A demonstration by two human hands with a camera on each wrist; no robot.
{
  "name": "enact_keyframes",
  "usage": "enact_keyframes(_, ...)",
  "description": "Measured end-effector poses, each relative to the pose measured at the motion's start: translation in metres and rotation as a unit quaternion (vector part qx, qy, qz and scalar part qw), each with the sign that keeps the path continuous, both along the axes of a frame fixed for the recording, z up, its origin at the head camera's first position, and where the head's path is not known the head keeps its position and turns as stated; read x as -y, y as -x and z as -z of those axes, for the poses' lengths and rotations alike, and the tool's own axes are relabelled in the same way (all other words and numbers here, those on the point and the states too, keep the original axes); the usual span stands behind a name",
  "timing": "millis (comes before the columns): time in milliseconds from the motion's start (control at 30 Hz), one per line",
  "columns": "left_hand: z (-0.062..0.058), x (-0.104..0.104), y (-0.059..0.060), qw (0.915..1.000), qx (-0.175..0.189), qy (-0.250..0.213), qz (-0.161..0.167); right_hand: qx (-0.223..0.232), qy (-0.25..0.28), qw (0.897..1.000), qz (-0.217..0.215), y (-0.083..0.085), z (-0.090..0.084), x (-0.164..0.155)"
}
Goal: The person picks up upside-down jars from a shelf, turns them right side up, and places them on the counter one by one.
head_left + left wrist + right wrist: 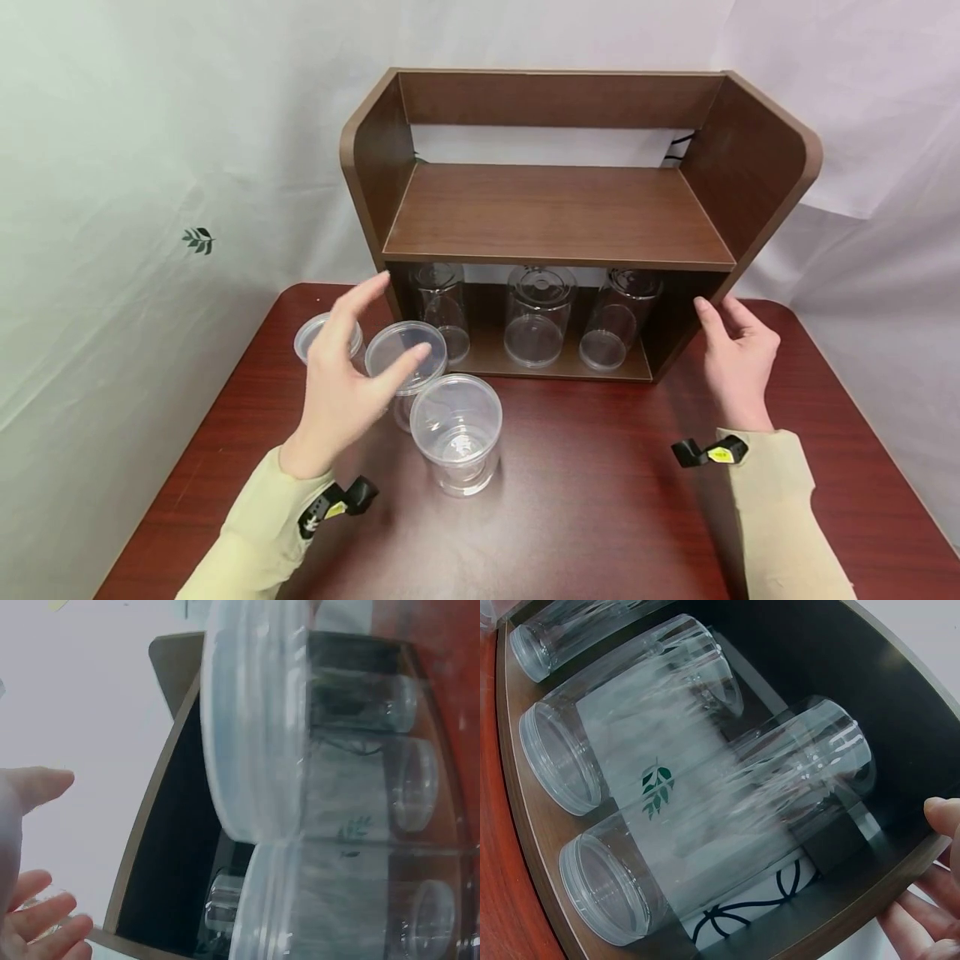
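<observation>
Three clear plastic jars stand on the red-brown table [600,483] at the left: a far one [327,336], a lidded one [406,354] and a near one [456,429]. My left hand [390,325] hovers by the lidded jar with fingers spread, the thumb close to its lid [247,720]; it holds nothing. My right hand [716,310] rests with straight fingers [937,900] against the right wall of a brown wooden shelf [555,212]. In the shelf's lower compartment are three more clear jars [442,308] [538,317] [618,321].
The shelf's upper board holds nothing. A white cloth backdrop with a small leaf print [198,241] hangs behind the table. Both forearms wear beige sleeves with wrist cameras. The table's left and right edges lie close to the shelf's sides.
</observation>
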State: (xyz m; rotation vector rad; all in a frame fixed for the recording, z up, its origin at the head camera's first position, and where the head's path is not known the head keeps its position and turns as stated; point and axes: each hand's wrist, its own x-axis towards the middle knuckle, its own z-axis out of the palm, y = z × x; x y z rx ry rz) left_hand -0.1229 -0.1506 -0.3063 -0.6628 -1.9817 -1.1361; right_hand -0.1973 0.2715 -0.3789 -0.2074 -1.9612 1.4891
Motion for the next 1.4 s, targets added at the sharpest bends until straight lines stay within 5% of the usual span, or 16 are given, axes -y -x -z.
enact_keyframes(167, -0.013, -0.002, 0.001, 0.9983, 0.015, -0.037, -0.042, 0.004, -0.006, 1.000, 0.003, 0.000, 0.000, 0.000)
enact_keyframes(467, -0.015, -0.002, 0.013, 0.9925, 0.029, -0.085, -0.083, 0.008, -0.003, 1.000, 0.007, -0.001, -0.002, 0.001)
enact_keyframes(667, 0.002, 0.004, 0.029, 0.9970, 0.021, -0.054, -0.052, 0.001, -0.006, 1.000, 0.010, -0.001, -0.001, 0.001)
enact_keyframes(800, 0.004, 0.004, 0.038, 0.9955, 0.091, 0.020, -0.021, -0.004, 0.006, 1.000, 0.003, -0.001, -0.001, 0.001)
enact_keyframes(867, 0.000, 0.002, 0.041, 0.9865, 0.147, 0.068, -0.021, -0.002, 0.008, 1.000, 0.002, 0.000, 0.000, 0.001)
enact_keyframes(1100, -0.011, -0.007, 0.057, 0.9349, 0.312, 0.165, -0.041, 0.003, 0.004, 1.000, 0.005, 0.000, 0.000, 0.001)
enact_keyframes(1267, -0.013, -0.015, 0.066, 0.9018, 0.375, 0.211, -0.036, -0.006, 0.010, 1.000, 0.000, 0.000, 0.000, 0.001)
enact_keyframes(1400, -0.014, -0.019, 0.071, 0.8880, 0.389, 0.242, -0.039, -0.005, 0.007, 1.000, 0.004, 0.000, 0.001, 0.000)
